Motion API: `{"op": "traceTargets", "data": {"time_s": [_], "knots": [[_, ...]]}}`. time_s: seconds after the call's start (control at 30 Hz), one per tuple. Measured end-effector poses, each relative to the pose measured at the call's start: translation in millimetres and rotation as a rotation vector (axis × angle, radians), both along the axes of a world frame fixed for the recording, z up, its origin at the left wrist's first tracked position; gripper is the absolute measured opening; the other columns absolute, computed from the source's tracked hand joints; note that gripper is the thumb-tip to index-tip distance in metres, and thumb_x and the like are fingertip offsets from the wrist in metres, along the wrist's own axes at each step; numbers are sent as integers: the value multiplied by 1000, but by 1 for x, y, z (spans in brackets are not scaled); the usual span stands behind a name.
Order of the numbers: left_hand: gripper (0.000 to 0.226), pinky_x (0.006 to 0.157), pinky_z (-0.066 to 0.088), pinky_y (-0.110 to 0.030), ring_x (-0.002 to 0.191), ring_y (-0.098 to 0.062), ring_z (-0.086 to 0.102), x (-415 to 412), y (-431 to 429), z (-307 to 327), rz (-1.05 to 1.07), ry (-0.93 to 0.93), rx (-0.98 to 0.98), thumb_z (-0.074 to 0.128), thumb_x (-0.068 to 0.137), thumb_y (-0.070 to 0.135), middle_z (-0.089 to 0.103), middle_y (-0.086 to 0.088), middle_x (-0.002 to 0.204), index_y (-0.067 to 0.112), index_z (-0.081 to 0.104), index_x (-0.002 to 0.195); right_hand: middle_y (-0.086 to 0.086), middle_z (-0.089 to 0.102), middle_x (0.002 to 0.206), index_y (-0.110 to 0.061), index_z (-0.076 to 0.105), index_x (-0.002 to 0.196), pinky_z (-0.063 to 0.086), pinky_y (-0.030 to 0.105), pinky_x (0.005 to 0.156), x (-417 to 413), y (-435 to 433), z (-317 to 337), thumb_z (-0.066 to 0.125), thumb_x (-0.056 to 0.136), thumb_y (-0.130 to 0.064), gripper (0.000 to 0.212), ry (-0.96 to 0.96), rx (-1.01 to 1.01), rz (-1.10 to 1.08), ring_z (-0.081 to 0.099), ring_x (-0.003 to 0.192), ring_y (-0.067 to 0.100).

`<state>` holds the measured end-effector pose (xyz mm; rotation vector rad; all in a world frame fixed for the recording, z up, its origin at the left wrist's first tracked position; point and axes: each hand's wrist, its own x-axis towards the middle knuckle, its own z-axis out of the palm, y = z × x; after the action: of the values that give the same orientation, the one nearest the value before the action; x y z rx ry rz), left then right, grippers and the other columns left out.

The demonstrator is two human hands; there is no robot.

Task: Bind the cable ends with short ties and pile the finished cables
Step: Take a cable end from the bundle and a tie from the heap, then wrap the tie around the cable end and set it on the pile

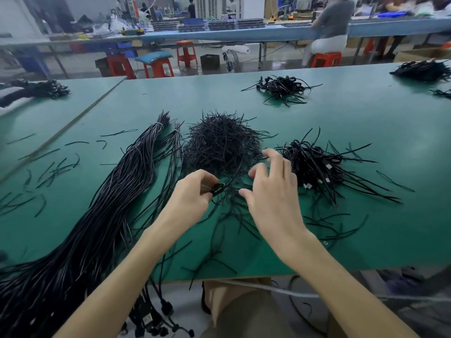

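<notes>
My left hand [192,192] pinches a small coiled black cable end [218,189] just above the green table [341,118]. Beside it, my right hand [271,189] hovers with its fingers spread and holds nothing. Right behind both hands lies a mound of short black ties [220,142]. To the right of my right hand sits a pile of bound cables [314,167]. On the left, a long bundle of unbound black cables [105,203] runs from the table's near edge up to a white band.
Loose ties lie scattered on the left of the table and near its front edge. More cable piles sit at the back middle [283,87], far right [424,69] and far left [36,89]. Red stools and a seated person [332,28] are beyond the table.
</notes>
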<state>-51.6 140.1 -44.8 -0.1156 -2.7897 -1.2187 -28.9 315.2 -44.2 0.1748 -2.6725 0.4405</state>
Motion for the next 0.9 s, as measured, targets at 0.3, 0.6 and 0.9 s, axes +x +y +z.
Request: {"op": "traceTargets", "data": {"time_s": [0.3, 0.6, 0.9], "knots": [[17, 80, 57, -28, 86, -16, 71, 3, -5, -4, -38, -4, 216, 77, 89, 5, 73, -2, 92, 12, 62, 93, -6, 67, 107, -22, 64, 117, 42, 30, 91, -9, -6, -3, 61, 100, -17, 18, -37, 105, 310, 57, 106, 17], [44, 82, 46, -39, 104, -33, 59, -12, -53, -22, 300, -77, -654, 52, 104, 44, 57, -16, 116, 2, 50, 118, 10, 66, 112, -7, 67, 115, 38, 25, 87, -83, 72, 34, 62, 99, -14, 18, 120, -121, -96, 54, 110, 22], [39, 66, 39, -37, 91, -33, 56, -18, -63, -30, 329, -56, -601, 50, 106, 40, 50, -17, 117, 3, 49, 114, 17, 48, 127, -1, 59, 125, 39, 43, 105, -96, 97, -2, 64, 98, -20, 34, 5, -63, -254, 38, 123, 33]]}}
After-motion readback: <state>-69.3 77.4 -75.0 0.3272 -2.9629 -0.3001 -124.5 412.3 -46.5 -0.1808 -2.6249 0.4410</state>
